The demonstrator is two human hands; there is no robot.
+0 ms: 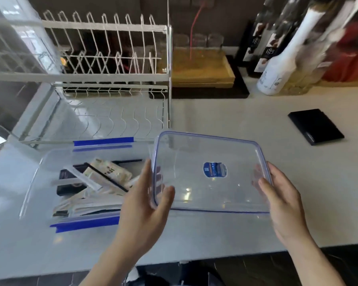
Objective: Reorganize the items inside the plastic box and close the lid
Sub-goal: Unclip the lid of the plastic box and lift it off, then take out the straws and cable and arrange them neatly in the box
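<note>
Clear plastic fills my grasp: the lid [211, 172], edged in blue, is held between both hands above the counter [236, 120]. My left hand [147, 201] grips its left edge, thumb curled over the rim and fingers behind it; my right hand [277, 197] clasps the right edge, fingertips showing through the plastic. The lid is tilted, its far edge raised, and a small blue label sits near its middle. Just to the left lies the open plastic box [33, 182], its blue clips folded outward, holding a loose heap of packets [103, 178] and dark cards that lean across one another. As I judge it, the contents are not yet tidy, so the lid is best set aside, or kept level and aligned corner to corner before pressing. A dish rack [103, 58] stands behind the box; bottles [281, 65] and a black case [316, 125] lie farther right.
</note>
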